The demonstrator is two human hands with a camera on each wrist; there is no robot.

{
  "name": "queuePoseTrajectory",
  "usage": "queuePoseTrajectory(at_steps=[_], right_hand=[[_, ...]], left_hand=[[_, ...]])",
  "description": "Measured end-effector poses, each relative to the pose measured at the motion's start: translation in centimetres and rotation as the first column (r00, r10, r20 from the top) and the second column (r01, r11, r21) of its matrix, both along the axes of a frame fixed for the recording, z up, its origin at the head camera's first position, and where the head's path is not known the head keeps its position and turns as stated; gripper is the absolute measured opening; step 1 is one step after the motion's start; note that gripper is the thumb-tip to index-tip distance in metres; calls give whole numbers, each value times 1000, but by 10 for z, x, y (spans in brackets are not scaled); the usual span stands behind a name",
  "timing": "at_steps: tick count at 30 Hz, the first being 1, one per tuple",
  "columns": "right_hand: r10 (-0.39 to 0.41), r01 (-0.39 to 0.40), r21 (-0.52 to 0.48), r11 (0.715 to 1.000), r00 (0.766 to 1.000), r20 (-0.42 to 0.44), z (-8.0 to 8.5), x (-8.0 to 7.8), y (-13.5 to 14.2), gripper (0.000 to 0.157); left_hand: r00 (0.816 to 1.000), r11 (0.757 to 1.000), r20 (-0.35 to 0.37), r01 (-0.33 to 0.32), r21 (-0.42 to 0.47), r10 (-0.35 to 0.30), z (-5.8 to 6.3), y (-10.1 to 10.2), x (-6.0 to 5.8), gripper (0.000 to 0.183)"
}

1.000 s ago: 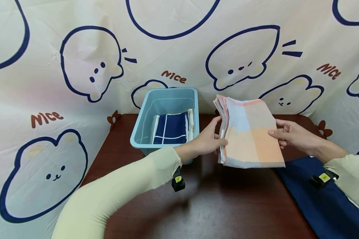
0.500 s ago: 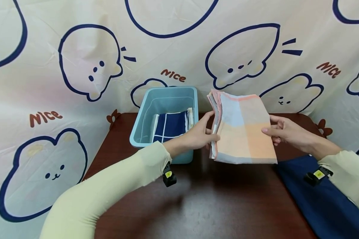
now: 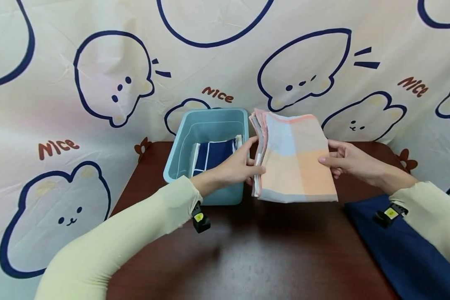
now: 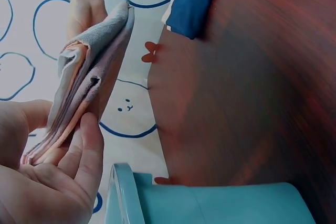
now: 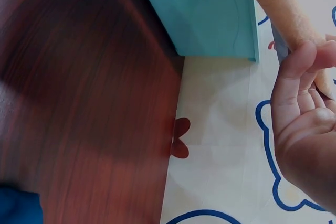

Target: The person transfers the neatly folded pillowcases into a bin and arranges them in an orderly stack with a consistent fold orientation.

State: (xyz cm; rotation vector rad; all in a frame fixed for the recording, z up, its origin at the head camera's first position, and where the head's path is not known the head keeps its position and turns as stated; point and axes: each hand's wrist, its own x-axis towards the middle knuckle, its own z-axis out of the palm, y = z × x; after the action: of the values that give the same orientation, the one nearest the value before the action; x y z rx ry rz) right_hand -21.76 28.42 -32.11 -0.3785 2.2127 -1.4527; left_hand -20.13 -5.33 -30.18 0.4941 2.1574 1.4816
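Cartoon-printed sheeting (image 3: 225, 73) hangs behind the dark wooden desk (image 3: 255, 254). Above the desk, near the blue plastic bin (image 3: 223, 196), a folded checked cloth (image 3: 296, 162) is held up, the left hand (image 3: 238, 166) pinching its layered edge, the right hand (image 3: 348, 161) pinching the opposite edge.

"nice" (image 3: 217, 94) thrice on the patterned backdrop (image 3: 210, 68)

The held cloth (image 3: 298, 160) is blocked in pale blue, beige, peach and orange, edged coral above and grey below. The bin (image 3: 225, 196) is teal; the fabric (image 3: 219, 153) in it is navy with white lines. The counter cloth (image 3: 390, 250) is navy, the counter (image 3: 266, 258) reddish brown, the sleeves (image 3: 135, 227) pale yellow-green. The backdrop (image 3: 217, 66) is whitish with navy outlines and rust-red "Nice" lettering.
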Motion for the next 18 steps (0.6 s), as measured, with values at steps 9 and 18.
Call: queuePoseTrajectory(at_steps=[9,18], right_hand=[[43,-43,-33,999,999,-3,2,-6,-14,60],[58,-58,-53,997,998,0,7,-12,-30,57]], left_hand=[[1000,1000,7,-20,-17,20,0,-15,-3,88],[999,999,-9,-38,-38,37,3,-30,-7,86]])
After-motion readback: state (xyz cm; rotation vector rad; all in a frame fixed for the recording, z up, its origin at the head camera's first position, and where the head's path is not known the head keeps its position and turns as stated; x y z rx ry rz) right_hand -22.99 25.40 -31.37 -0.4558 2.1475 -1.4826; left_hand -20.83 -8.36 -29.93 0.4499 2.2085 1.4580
